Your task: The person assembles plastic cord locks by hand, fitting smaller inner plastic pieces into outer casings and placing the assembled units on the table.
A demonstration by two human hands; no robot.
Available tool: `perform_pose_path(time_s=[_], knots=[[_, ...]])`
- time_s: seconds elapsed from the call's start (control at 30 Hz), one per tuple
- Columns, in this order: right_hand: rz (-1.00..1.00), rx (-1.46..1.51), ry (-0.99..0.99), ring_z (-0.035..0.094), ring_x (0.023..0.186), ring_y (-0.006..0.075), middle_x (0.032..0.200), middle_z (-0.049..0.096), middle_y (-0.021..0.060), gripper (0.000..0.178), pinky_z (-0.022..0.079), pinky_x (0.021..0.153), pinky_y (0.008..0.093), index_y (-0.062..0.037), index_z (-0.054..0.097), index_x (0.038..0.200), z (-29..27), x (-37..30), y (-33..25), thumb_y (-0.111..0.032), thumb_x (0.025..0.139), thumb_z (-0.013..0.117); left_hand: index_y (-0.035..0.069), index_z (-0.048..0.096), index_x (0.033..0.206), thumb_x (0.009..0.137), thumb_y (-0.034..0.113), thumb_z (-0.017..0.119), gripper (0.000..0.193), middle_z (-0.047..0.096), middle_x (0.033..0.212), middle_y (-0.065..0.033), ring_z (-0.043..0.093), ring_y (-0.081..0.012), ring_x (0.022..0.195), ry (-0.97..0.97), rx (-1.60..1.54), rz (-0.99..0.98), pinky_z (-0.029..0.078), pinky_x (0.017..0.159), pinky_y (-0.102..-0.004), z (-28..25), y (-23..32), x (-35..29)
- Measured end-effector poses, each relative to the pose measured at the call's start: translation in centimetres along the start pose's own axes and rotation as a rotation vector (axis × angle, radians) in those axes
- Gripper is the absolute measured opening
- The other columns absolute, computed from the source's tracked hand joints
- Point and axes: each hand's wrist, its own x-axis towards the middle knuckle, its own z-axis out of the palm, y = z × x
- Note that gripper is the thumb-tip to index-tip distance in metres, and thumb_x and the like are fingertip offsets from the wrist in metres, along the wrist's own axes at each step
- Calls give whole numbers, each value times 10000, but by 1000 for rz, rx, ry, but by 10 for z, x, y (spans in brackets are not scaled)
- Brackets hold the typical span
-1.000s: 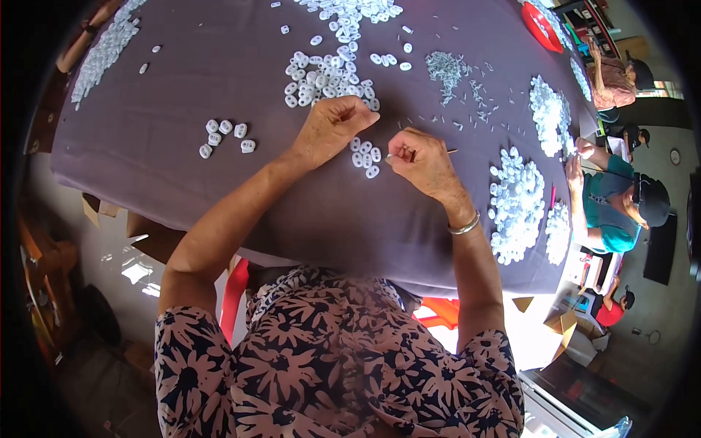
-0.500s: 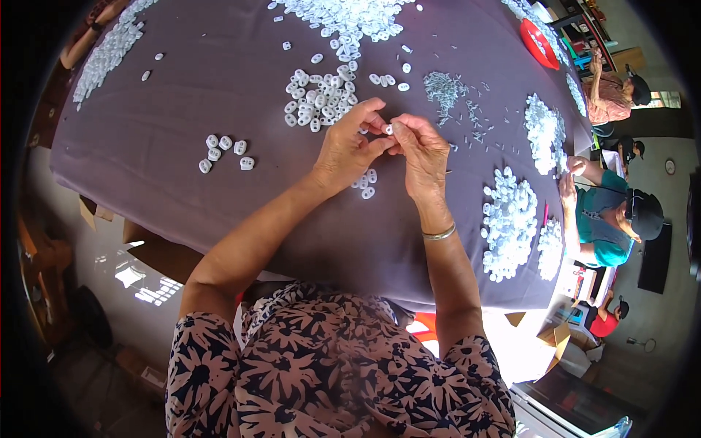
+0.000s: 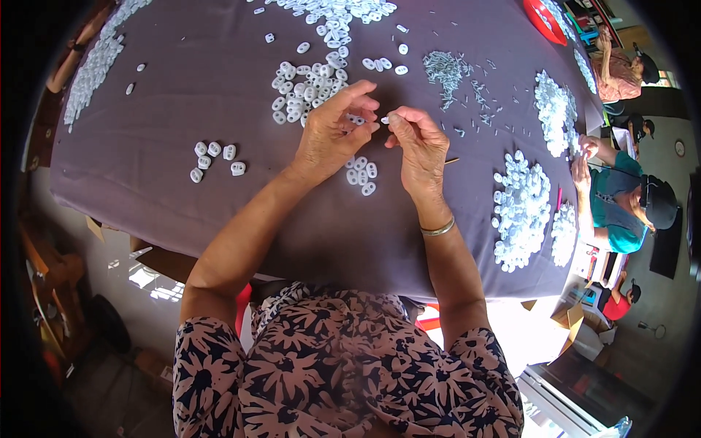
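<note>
My right hand (image 3: 422, 150), with a metal bangle on its wrist, pinches a small white plastic piece (image 3: 385, 120) between thumb and forefinger. A short gap away, my left hand (image 3: 332, 135) has its thumb and fingers apart, with nothing visible between them. Beyond it lies a loose heap of white oval two-hole pieces (image 3: 303, 89). A smaller cluster of the same ovals (image 3: 361, 175) rests below and between my hands, partly covered by the left one. Small metal screws (image 3: 444, 69) are piled past my right hand. A thin yellowish stick (image 3: 452, 160) pokes out beside that hand.
A dark cloth (image 3: 241, 87) covers the table. Several white pieces (image 3: 214, 150) sit apart at left. Larger white heaps (image 3: 522, 212) lie at right and along the far side (image 3: 343, 11). A red bowl (image 3: 544, 20) stands far right. Another person (image 3: 621, 193) works at the right edge.
My hands have drawn apart; the left let go and moved left, while the right keeps the white piece. The whole view has shifted slightly.
</note>
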Motion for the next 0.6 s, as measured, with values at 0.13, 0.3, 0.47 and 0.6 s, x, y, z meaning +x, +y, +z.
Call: perform_pose_path(time_s=[0.13, 0.3, 0.47, 0.6], knots=[[8, 39, -16, 540, 646, 77, 838, 629, 35, 75, 468, 532, 232, -5, 652, 927, -4, 0, 1, -37, 861, 640, 59, 515, 1249, 798, -54, 665, 488, 622, 908, -18, 571, -57, 828, -53, 25, -31, 478, 670, -193, 0, 1, -1], [26, 11, -48, 538, 637, 77, 826, 625, 36, 80, 467, 525, 221, 0, 649, 932, 0, -2, 0, -46, 868, 635, 38, 509, 1237, 812, -59, 649, 457, 607, 894, -7, 567, -59, 836, -95, 36, -29, 480, 717, -199, -3, -7, 1], [-8, -32, -70, 533, 618, 75, 823, 622, 40, 87, 466, 517, 211, 11, 642, 943, 2, -3, 2, -44, 879, 621, 15, 513, 1217, 828, -66, 628, 413, 595, 874, 3, 558, -55, 827, -102, -94, -7, 476, 740, -198, -7, -9, 3], [-61, -96, -99, 524, 608, 55, 784, 608, 18, 70, 455, 507, 199, 6, 634, 922, 2, -2, 2, -51, 883, 619, 32, 514, 1221, 841, -35, 627, 402, 595, 874, 7, 564, -52, 799, -103, -47, 6, 484, 669, -195, -7, -7, 2]])
